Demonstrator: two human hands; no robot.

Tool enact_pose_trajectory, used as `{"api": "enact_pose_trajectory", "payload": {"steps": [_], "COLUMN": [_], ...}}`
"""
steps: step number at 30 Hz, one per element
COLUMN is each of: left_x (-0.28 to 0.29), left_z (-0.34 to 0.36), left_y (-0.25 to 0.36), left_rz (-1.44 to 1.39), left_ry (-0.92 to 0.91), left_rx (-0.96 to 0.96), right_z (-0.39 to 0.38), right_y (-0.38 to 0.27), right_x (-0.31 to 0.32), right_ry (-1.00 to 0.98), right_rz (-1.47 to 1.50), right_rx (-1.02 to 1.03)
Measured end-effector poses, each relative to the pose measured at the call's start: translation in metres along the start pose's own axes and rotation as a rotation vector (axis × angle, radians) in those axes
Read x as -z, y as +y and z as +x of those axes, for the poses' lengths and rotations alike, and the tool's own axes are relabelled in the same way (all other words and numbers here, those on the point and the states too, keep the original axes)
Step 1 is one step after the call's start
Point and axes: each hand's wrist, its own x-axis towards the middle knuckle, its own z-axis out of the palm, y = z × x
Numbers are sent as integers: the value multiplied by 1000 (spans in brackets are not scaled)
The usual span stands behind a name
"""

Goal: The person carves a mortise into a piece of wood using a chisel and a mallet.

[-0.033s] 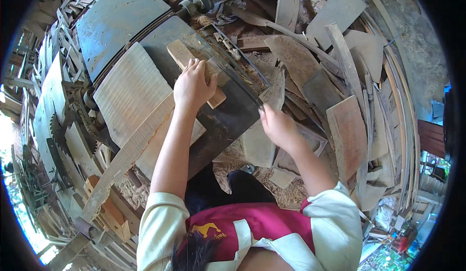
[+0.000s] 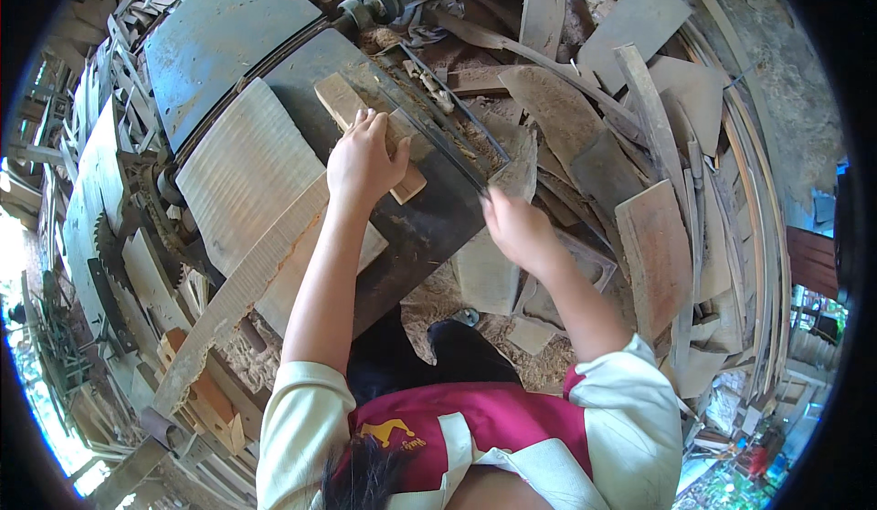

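- Our left hand (image 2: 365, 165) lies flat on the small wooden block (image 2: 352, 113), fingers (image 2: 364, 126) spread and pressing down rather than wrapped around it; the block sticks out beyond the fingertips, away from us, and lies on the dark metal worktop (image 2: 420, 227) of the machine.
- Our right hand (image 2: 517, 227) is loosely curled at the near end of the thin dark metal strip (image 2: 452, 136), which runs just to the right of the left fingers; we cannot tell whether it truly grips the strip or only touches it.
- We judge the step in hand to be guiding the block along the worktop, so we should keep the left palm's pressure even and straight down so that the piece stays flat.
- We would keep the fingertips back from the block's leading edge and away from the slot area with sawdust (image 2: 470, 140) to their right.
- The stack of pale boards (image 2: 247, 172) lies just left of the left wrist; we should keep the forearm from knocking it.
- Offcuts (image 2: 653, 254) lie well to the right of the right hand, so that elbow needs a short, controlled movement.
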Motion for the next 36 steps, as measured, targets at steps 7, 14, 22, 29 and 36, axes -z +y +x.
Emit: {"api": "enact_pose_trajectory", "payload": {"steps": [7, 14, 22, 29, 36], "left_x": [4, -1, 3, 5, 3], "left_z": [3, -1, -3, 2, 2], "left_y": [7, -12, -7, 2, -4], "left_rz": [-7, 90, 79, 1, 50], "left_ry": [-23, 27, 2, -46, -36], "left_rx": [65, -18, 3, 16, 23], "right_z": [98, 21, -2, 85, 13], "right_y": [-40, -9, -2, -42, 5], "right_x": [-21, -25, -18, -18, -38], "right_ry": [189, 115, 58, 217, 219], "right_rz": [42, 10, 52, 19, -5], "right_rx": [209, 88, -15, 169, 125]}}
